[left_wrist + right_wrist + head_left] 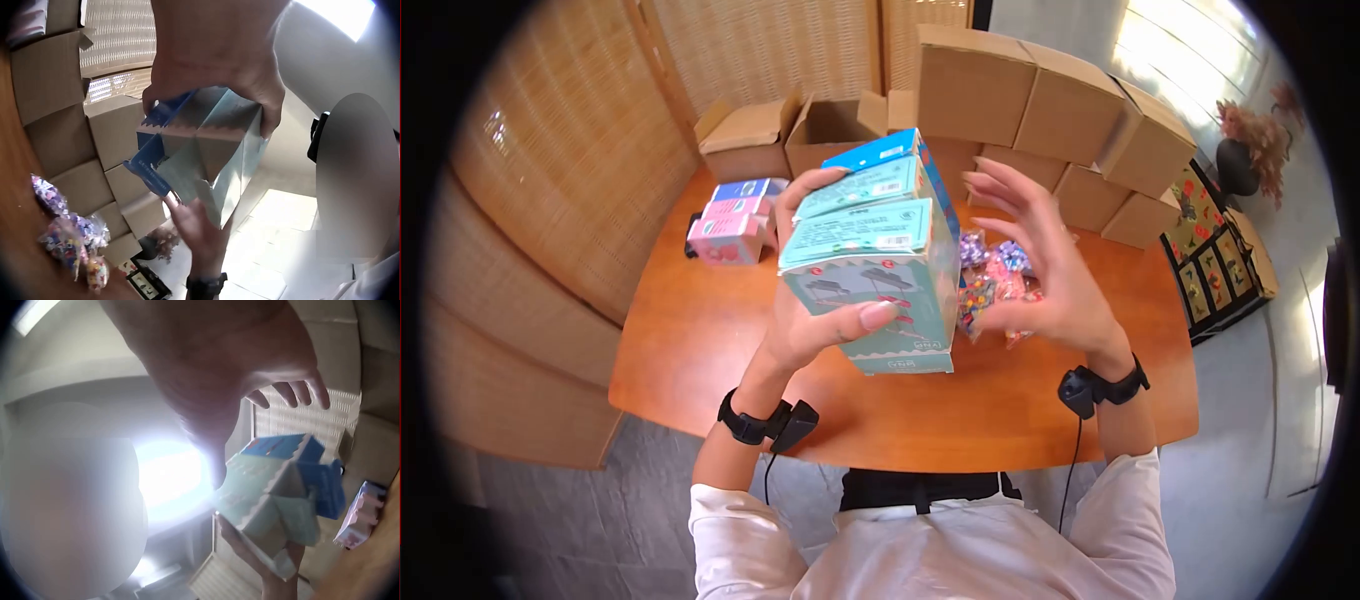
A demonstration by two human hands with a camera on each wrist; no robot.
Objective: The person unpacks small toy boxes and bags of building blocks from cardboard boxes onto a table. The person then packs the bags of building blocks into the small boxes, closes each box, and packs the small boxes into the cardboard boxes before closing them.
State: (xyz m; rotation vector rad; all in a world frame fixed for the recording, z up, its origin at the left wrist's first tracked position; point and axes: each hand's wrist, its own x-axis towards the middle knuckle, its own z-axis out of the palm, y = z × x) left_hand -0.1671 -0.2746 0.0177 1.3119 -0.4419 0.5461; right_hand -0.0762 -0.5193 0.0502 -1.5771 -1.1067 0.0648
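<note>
My left hand (802,322) grips a row of small printed cardboard boxes above the table, thumb on the near face and fingers on the far side. Nearest is a mint-green box (870,300), behind it another mint-green box (862,188), and farthest a blue box (878,150). The left wrist view shows their open ends, with a blue flap (147,172) and a pale green flap (220,203) standing out. To the right of the boxes my right hand (1048,275) is raised, fingers spread and holding nothing. Clear bags of colourful beads (1000,290) lie beyond it on the table.
Pink and blue small boxes (735,228) stand at the table's left. Open brown cartons (750,140) line the back left, and stacked brown cartons (975,90) rise at the back right. A woven screen (550,150) borders the wooden table (690,350).
</note>
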